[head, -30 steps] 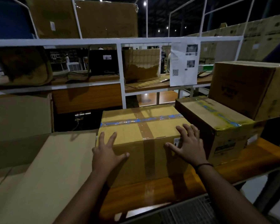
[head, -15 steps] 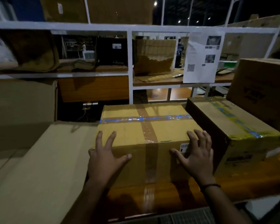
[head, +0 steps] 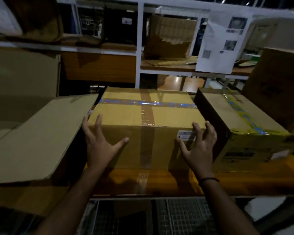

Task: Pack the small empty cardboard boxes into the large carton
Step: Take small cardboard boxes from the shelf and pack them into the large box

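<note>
On box, right hand (now curled)

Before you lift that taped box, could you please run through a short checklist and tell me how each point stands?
1. Left hand on the taped box: ok, spread fingers lie on its left front corner.
2. Right hand placed: ok, fingers curl over the right front top edge.
3. Box sealed: ok, tape crosses the top.
4. Clearance on the right: cannot tell, the neighbouring box stands very close.
5. Large carton open: ok, its top is folded out at the left.
6. Room inside the carton: cannot tell, the inside is dark.
</note>
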Tool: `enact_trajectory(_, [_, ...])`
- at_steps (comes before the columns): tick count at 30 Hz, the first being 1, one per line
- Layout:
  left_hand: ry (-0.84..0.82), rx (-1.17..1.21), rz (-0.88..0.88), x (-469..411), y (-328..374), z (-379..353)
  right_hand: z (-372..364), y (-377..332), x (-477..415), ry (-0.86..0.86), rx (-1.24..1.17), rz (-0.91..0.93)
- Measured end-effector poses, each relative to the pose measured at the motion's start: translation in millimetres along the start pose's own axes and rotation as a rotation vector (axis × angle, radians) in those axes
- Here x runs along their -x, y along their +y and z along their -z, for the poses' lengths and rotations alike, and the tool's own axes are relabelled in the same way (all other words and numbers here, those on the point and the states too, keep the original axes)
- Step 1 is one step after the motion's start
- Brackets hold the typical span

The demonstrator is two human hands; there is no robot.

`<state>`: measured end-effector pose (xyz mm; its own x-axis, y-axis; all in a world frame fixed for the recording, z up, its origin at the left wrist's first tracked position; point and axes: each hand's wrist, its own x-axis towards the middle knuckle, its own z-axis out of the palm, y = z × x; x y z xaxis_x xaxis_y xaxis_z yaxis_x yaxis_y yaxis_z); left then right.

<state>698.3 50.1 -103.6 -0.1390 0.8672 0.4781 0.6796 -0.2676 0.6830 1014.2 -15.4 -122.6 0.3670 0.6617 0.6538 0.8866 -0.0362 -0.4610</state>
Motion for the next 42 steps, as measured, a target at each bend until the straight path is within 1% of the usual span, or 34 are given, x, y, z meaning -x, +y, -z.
enact_trajectory(2, [0.029,0.055,0.024,6,-8,-4,-6,3,13,0.036,-0.137,-0.078])
enact_trajectory(4, [0.031,0.088,0.01,16,-21,-11,-12,9,29,0.024,-0.213,-0.129])
enact_trajectory(8, [-0.008,0.098,0.004,41,-50,-25,-24,28,59,-0.151,-0.239,-0.254])
enact_trajectory(10, [-0.016,0.105,0.024,50,-56,-30,-23,32,63,-0.216,-0.244,-0.285])
enact_trajectory(12, [-0.014,0.097,0.044,51,-54,-35,-17,34,59,-0.248,-0.24,-0.283])
enact_trajectory(14, [0.014,0.072,0.061,47,-43,-36,-9,36,48,-0.237,-0.254,-0.269])
enact_trajectory(19, [0.134,0.009,-0.026,13,7,-16,14,27,3,-0.086,-0.198,-0.212])
enact_trajectory(22, [0.146,-0.079,-0.006,-18,41,8,32,13,-31,-0.053,-0.174,-0.163])
enact_trajectory(24, [0.111,-0.155,0.015,-37,60,26,44,2,-56,-0.078,-0.131,-0.135])
enact_trajectory(28, [0.007,-0.299,0.055,-65,79,52,57,-16,-107,-0.225,-0.047,-0.136])
enact_trajectory(31, [-0.083,-0.264,0.087,-74,74,55,54,-18,-118,-0.256,-0.055,-0.133])
enact_trajectory(34, [-0.117,-0.159,0.135,-68,61,54,51,-12,-110,-0.256,-0.158,-0.152])
enact_trajectory(38, [-0.093,-0.076,0.143,-52,51,53,51,-4,-92,-0.214,-0.346,-0.185])
enact_trajectory(42, [-0.072,-0.091,0.13,-50,44,58,45,-4,-85,-0.209,-0.366,-0.171])
